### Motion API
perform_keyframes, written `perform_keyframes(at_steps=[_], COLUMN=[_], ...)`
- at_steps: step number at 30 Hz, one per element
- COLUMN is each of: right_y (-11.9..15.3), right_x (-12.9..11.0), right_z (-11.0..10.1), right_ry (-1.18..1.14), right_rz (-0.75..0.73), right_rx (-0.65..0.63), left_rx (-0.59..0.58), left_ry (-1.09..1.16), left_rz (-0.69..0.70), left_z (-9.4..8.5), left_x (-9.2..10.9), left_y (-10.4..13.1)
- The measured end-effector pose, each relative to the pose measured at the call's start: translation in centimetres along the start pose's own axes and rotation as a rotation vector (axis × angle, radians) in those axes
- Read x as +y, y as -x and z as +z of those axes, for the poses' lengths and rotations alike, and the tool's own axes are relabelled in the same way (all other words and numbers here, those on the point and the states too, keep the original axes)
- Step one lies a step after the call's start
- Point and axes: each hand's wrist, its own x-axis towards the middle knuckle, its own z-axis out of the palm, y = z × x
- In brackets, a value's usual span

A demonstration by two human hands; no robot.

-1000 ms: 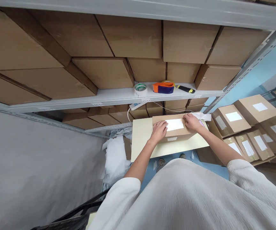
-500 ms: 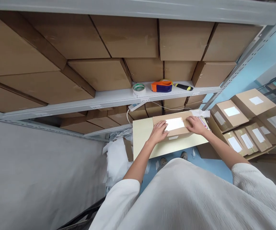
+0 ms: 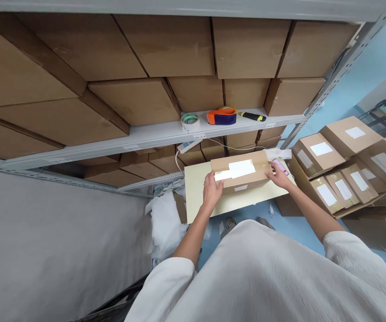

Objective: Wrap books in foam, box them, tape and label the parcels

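A cardboard box (image 3: 256,167) lies on a pale yellow board (image 3: 195,192). A white label (image 3: 241,168) is on its top, with a smaller white strip (image 3: 223,175) at the label's left, and another small label (image 3: 241,188) is on the near side. My left hand (image 3: 212,190) grips the box's left end, fingers along its side and thumb by the near edge. At the right end my right hand (image 3: 278,175) holds the box, its fingers bent around the corner. Just beyond that hand lies a phone (image 3: 280,167) with a lit screen, partly covered.
A shelf edge (image 3: 159,133) ahead carries a tape roll (image 3: 190,120), an orange and blue tape dispenser (image 3: 222,116) and a black and yellow cutter (image 3: 252,116). Labelled boxes (image 3: 357,179) are stacked at right. White packing material (image 3: 166,223) lies at left below the board.
Both hands have slid outward from the top of the box to its two ends. The label and the strip at its left now show fully. The view has shifted slightly.
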Motion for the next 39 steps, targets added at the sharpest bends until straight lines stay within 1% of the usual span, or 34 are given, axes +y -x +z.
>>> perform_keyframes(at_steps=[2, 5, 7, 9, 12, 14, 16, 18, 20, 24, 29, 31, 34, 39], right_y=[-0.1, -0.3, -0.1, 0.4, 1.8, 3.2, 4.9, 6.9, 9.2, 14.5, 21.0, 23.5, 26.8, 31.2], right_x=[0.4, 0.8, 1.0, 1.2, 1.3, 1.2, 1.0, 0.8, 0.5, 0.2, 0.2, 0.6, 1.4, 3.8], right_z=[0.5, 1.0, 1.0, 0.7, -0.1, -0.7, -1.4, -2.1, -2.8, -3.9, -5.4, -6.5, -8.9, -13.3], right_ry=[-0.024, -0.026, -0.034, -0.05, -0.086, -0.103, -0.115, -0.12, -0.112, -0.081, -0.03, -0.011, 0.011, 0.051], right_rz=[0.032, 0.045, 0.043, 0.036, 0.021, 0.024, 0.032, 0.046, 0.08, 0.195, 0.295, 0.327, 0.368, 0.454], right_rx=[0.027, 0.071, 0.084, 0.087, 0.104, 0.129, 0.165, 0.217, 0.285, 0.457, 0.663, 0.728, 0.809, 0.977], left_rx=[-0.014, -0.02, 0.005, 0.056, 0.138, 0.167, 0.178, 0.165, 0.125, -0.002, -0.163, -0.226, -0.324, -0.502], left_ry=[0.027, 0.026, 0.011, -0.01, -0.039, -0.043, -0.039, -0.029, -0.014, 0.015, 0.082, 0.11, 0.146, 0.173], left_rz=[-0.069, -0.141, -0.168, -0.184, -0.191, -0.181, -0.153, -0.109, -0.065, 0.028, 0.184, 0.218, 0.283, 0.384], left_z=[0.2, 0.5, 0.6, 0.5, 0.3, 0.2, 0.2, 0.4, 0.8, 2.1, 4.7, 5.9, 8.0, 12.0], left_x=[0.2, 1.2, 2.2, 3.4, 5.1, 6.2, 7.1, 8.0, 8.9, 10.4, 12.9, 14.5, 17.3, 22.5], left_y=[0.4, 1.0, 1.5, 2.1, 3.0, 3.3, 3.3, 3.2, 3.0, 2.8, 3.6, 4.2, 5.3, 6.8])
